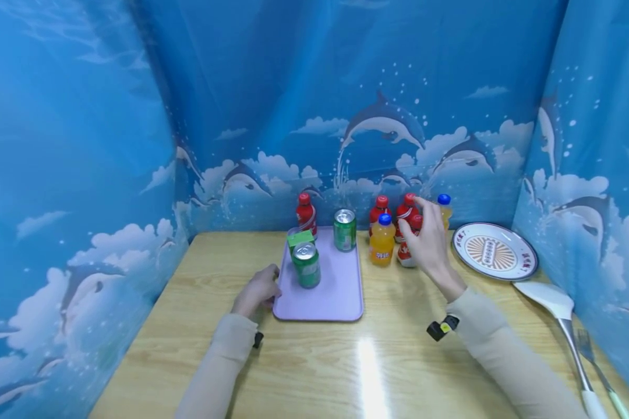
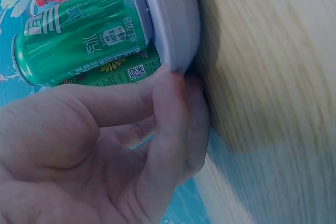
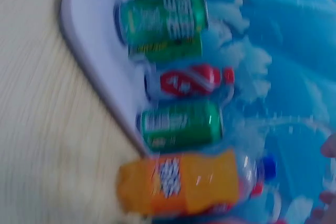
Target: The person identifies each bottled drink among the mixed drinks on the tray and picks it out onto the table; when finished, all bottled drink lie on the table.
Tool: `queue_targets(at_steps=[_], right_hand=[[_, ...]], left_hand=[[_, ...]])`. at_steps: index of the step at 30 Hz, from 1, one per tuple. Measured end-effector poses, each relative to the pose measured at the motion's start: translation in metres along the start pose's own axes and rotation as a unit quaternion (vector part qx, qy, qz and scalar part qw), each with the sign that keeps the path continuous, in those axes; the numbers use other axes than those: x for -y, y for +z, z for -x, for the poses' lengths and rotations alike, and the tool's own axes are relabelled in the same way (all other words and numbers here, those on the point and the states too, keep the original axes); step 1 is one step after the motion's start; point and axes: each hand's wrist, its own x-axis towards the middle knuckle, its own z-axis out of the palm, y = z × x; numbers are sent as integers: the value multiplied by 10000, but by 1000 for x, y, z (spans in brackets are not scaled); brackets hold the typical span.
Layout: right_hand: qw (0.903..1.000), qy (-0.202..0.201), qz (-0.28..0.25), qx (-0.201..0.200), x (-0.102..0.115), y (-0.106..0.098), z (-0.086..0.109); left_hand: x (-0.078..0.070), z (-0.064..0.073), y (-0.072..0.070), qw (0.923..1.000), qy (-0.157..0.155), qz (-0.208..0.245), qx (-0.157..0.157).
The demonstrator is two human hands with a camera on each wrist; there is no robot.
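A lavender tray (image 1: 335, 299) lies on the table, and my left hand (image 1: 257, 290) pinches its left rim between thumb and fingers. A green soda can (image 1: 307, 270) stands upright on it, close to a green carton (image 1: 300, 237). Toward the tray's back right is a second green can (image 1: 345, 233). My right hand (image 1: 428, 244) hovers among the bottles on the right, thumb and fingers spread apart. Beneath and beside it stand several red bottles (image 1: 405, 256), partly hidden by the hand. An orange drink bottle (image 1: 382, 244) with a blue cap stands left of that hand.
One red bottle (image 1: 306, 215) stands at the tray's back left corner. Behind my right hand is another blue-capped bottle (image 1: 445, 212). A patterned plate (image 1: 495, 251), a white-headed spatula (image 1: 547, 297) and a fork (image 1: 587, 349) line the right side. Blue dolphin curtains enclose the table.
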Motion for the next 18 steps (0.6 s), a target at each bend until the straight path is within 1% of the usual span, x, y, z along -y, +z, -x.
queue_targets(at_steps=[1, 3, 6, 8, 11, 15, 18], right_hand=[[9997, -210, -100, -18, 7, 5, 0], [9978, -536, -365, 117, 20, 16, 0], [9932, -754, -705, 539, 36, 34, -1], [9907, -755, -785, 812, 44, 47, -2], [9893, -665, -654, 1125, 51, 66, -6], [9869, -390, -462, 1497, 55, 90, -14], [9842, -199, -333, 1729, 57, 104, -20]], left_hand=[[0, 0, 0, 10000, -1, 3, 8], [0, 0, 0, 10000, -18, 2, 18], [-1, 0, 0, 10000, -47, 20, 21], [-2, -1, 0, 10000, -67, 26, 32], [-1, -1, 0, 10000, -78, 2, 34], [-1, 1, 0, 10000, -53, -21, 17], [-3, 2, 0, 10000, -49, -5, 13]])
